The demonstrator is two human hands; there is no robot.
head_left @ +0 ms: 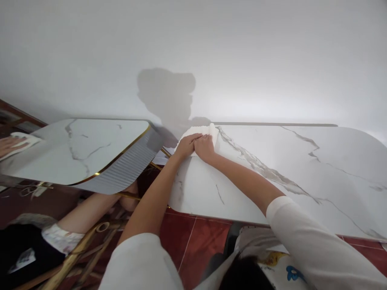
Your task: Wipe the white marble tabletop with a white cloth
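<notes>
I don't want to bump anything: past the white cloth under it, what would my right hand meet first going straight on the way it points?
Past the white cloth, the right hand would probably meet the plain white wall behind the white, grey-veined tabletop; the gap there is hard to judge.

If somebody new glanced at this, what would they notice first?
Probably the left hand and right hand, together on a white cloth at the far left corner of the marbled table. A dark shadow stands out on the wall beyond. At left, another person's hand rests with a cloth on a gold-edged second table.
</notes>
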